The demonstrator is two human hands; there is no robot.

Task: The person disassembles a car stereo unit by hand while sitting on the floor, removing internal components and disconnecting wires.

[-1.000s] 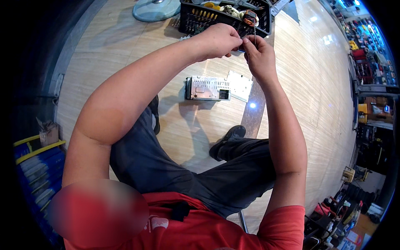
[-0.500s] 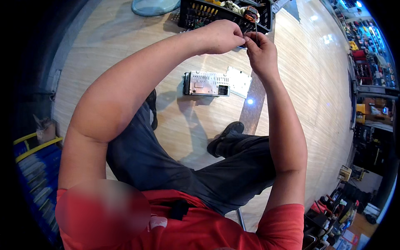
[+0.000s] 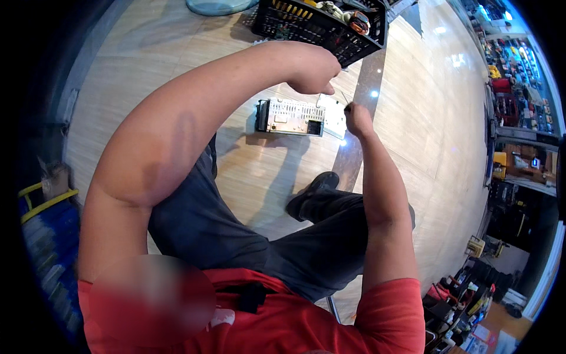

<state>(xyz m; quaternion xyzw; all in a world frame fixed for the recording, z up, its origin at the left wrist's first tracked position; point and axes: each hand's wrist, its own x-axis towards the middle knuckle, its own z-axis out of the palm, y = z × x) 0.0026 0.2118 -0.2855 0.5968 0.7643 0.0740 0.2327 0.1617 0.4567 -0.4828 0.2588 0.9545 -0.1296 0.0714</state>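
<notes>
My right hand (image 3: 359, 121) is closed around a thin screwdriver (image 3: 346, 99), its slim shaft pointing up and left. Most of the handle is hidden in my fingers. My left hand (image 3: 315, 72) hangs just beyond the metal unit, fingers curled together; whatever they may pinch is too small to make out. Below it on the floor lies a car stereo (image 3: 292, 117), a silver metal box with vent slots, a black front at its left end and a dark socket at lower right. A flat white metal plate (image 3: 333, 118) with small holes lies against its right end.
A black plastic crate (image 3: 295, 26) of mixed parts and tools stands beyond my hands. A round bluish glass-like piece (image 3: 221, 5) lies at the far left. My shoe (image 3: 318, 192) rests near the stereo. Crowded shelves (image 3: 519, 76) line the right, a blue rack (image 3: 50, 248) the left.
My hands, together near the crate before, have parted. The right came nearer and down beside the white plate with the screwdriver; the left moved slightly down.
</notes>
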